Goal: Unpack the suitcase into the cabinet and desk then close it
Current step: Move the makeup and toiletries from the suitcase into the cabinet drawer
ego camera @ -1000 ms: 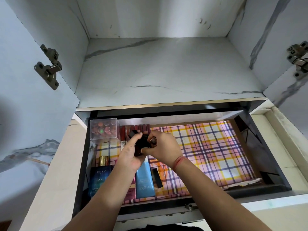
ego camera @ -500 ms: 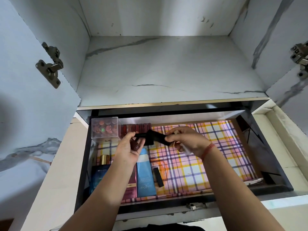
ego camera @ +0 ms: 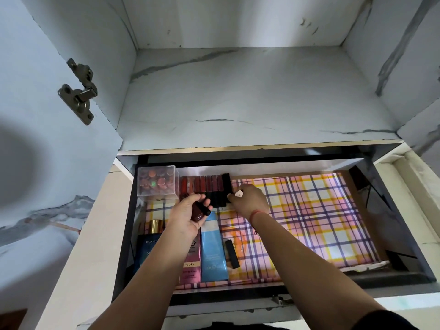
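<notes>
Resting across left fingers (ego camera: 191, 201): lipstick (ego camera: 198, 213).

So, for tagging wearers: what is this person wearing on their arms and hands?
Forearms bare. A thin red thread band circles the wrist of the right hand; a dark sleeve shows higher up that arm. The left hand wears nothing visible.

The left forearm (ego camera: 159, 270) covers much of the pink tube (ego camera: 191, 270).
</notes>
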